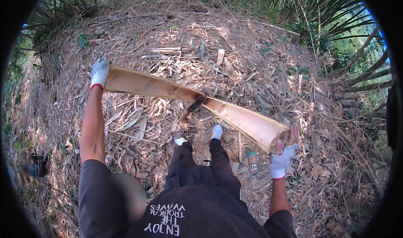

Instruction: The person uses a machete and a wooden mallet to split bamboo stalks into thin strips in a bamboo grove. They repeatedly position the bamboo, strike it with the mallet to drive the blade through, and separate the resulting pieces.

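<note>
Two pale halves of a split bamboo stem spread apart in a wide V in front of me, hollow sides showing. My left hand (100, 72), in a white dotted glove with a red cuff, is closed on the outer end of the left bamboo half (147, 83). My right hand (284, 157), in a whitish glove with bare fingertips, grips the outer end of the right bamboo half (245, 120). Where the halves meet sits a dark, bar-like piece (195, 104) with a brown lower end. Whether it is a blade or something else, I cannot tell.
Dry bamboo leaves and sheaths (134, 124) cover the ground. My shoes (217, 131) stand just below the bamboo's middle. Cut bamboo pieces (220, 56) lie ahead. A small object with teal cord (252, 162) lies by my right hand. Bamboo clumps (357, 74) rise on the right.
</note>
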Available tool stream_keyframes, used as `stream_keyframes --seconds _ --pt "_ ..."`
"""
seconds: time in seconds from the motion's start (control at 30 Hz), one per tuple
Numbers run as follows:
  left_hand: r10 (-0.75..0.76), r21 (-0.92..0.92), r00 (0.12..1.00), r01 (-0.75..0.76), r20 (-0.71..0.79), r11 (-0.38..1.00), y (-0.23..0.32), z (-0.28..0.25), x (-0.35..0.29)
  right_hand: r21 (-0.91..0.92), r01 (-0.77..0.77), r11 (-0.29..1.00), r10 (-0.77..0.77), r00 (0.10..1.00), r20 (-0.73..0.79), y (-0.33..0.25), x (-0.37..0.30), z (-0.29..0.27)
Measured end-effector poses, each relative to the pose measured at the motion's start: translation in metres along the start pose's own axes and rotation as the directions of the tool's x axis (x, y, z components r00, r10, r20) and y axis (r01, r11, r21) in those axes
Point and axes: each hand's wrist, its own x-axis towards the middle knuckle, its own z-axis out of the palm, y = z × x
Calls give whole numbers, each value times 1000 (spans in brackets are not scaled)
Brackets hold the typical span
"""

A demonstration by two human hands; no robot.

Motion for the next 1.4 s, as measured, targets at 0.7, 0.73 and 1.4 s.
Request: stream_keyframes --seconds 0.7,0.73,1.4 --pt "-332 -168 942 334 43 927 -312 69 -196 554 -752 357 703 607 370 98 -50 -57" --pt "-431 -249 894 449 125 858 -283 75 -198 541 -752 377 708 611 355 93 -55 -61" --pt "229 -242 973 -215 29 946 149 -19 -244 120 -670 733 665 742 86 57 -18 -25"
